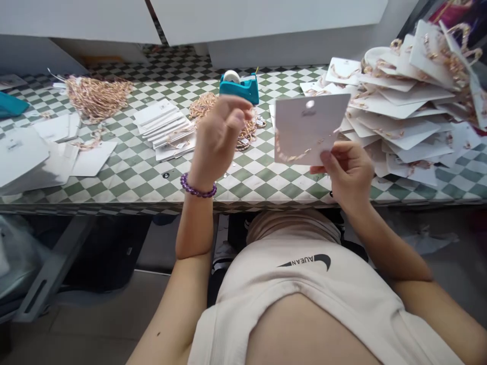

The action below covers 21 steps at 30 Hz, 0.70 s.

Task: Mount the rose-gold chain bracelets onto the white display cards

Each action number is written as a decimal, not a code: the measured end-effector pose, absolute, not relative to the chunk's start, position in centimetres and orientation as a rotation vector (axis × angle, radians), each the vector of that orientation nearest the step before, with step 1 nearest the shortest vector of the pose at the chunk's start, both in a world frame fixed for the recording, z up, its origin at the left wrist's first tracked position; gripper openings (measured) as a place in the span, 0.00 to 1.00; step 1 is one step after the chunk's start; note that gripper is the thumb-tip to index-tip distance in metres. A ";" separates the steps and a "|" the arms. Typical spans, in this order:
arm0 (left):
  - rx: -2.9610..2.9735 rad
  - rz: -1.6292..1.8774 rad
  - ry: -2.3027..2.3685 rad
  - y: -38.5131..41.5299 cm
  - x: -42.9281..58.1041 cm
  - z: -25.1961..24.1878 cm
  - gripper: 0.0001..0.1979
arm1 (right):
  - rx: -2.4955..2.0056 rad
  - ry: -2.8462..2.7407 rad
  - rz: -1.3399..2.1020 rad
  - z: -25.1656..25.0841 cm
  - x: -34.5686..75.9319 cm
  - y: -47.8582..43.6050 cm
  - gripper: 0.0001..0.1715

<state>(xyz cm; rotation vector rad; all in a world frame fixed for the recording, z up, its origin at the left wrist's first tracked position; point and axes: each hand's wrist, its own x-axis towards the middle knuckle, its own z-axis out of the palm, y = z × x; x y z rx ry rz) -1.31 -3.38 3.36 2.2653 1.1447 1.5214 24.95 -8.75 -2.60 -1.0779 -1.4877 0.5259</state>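
Observation:
My right hand point(352, 170) grips a white jewelry display card point(294, 121) by its lower right corner, thumb in front. A rose-gold chain bracelet point(300, 156) lies in a curve across the card's lower part. My left hand point(218, 134), with a purple bead bracelet point(198, 186) at the wrist, is raised just in front of a teal tape dispenser point(239, 91). Its index finger and thumb are curled and smeared by motion, so whether they hold anything is unclear. Behind this hand, a heap of chain bracelets point(247, 134) is partly hidden.
A tall, leaning pile of carded bracelets point(407, 101) stands at right. A stack of white cards point(163, 126) lies left of center. Farther left are a bundle of rose-gold chains point(97, 96) and loose cards point(23, 152). The checkered table's front edge point(114, 204) runs before me.

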 end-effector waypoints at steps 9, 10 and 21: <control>2.279 1.168 1.033 -4.4 1.8 0.9 0.24 | -0.899 -1.212 1.066 -3.4 23.8 -7.4 0.21; 2.272 1.142 1.031 -4.3 2.0 0.5 0.25 | -0.900 -1.216 1.076 -3.2 23.7 -7.5 0.21; 2.214 0.937 1.189 -4.7 2.6 -0.7 0.36 | -1.016 -1.312 0.869 -2.8 23.2 -7.9 0.25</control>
